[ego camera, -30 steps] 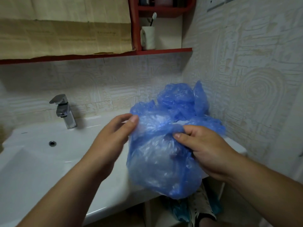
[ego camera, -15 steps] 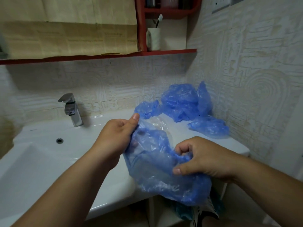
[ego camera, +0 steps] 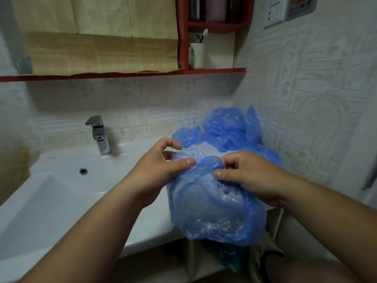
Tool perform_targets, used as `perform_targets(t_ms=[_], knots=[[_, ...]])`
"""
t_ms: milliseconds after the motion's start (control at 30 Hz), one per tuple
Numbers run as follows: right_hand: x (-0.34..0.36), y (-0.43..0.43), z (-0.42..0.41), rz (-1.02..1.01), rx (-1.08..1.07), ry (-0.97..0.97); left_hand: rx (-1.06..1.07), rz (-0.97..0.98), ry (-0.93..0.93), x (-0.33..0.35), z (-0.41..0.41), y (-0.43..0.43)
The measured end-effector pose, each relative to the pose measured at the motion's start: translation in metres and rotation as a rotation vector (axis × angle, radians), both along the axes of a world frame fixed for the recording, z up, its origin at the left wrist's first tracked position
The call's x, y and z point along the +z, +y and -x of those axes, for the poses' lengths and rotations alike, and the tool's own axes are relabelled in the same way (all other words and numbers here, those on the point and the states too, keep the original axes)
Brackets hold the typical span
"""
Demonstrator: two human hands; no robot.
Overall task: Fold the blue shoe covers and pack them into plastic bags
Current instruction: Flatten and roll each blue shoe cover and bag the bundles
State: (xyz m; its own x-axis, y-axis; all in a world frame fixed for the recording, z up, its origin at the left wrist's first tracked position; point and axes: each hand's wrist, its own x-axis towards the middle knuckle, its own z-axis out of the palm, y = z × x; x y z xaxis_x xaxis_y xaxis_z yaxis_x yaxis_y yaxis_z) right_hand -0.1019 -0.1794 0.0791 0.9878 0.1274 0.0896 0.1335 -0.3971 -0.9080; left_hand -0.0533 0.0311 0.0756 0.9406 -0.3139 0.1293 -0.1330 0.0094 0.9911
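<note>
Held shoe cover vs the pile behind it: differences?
The held shoe cover is gripped by the left hand and right hand, hanging over the sink edge; the pile lies by the wall. The held one is spread out, the pile crumpled. Both are blue plastic.

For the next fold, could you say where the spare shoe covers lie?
Head view: the spare shoe covers lie on the sink's right rear corner, by the tiled wall.

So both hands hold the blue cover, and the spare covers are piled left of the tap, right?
Not quite: the left hand and right hand do hold the cover, but the pile lies right of the tap, as the head view shows.
</note>
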Motion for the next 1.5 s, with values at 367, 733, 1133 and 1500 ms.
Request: perform_targets(t_ms=[367,733,1133,1500], knots=[[-0.03,-0.035,-0.034,-0.32,0.02,0.047,0.14,-0.132,-0.276,-0.014,-0.021,-0.022],[-0.042,-0.042,-0.04,-0.387,0.103,0.108,-0.128,-0.33,-0.292,-0.035,-0.034,-0.04],[-0.045,-0.057,-0.041,-0.32,-0.036,0.332,0.176,-0.336,-0.135,-0.007,-0.081,-0.062],[-0.079,-0.078,-0.07,-0.645,-0.372,0.393,-0.109,-0.648,-0.833,-0.069,-0.033,-0.058]])
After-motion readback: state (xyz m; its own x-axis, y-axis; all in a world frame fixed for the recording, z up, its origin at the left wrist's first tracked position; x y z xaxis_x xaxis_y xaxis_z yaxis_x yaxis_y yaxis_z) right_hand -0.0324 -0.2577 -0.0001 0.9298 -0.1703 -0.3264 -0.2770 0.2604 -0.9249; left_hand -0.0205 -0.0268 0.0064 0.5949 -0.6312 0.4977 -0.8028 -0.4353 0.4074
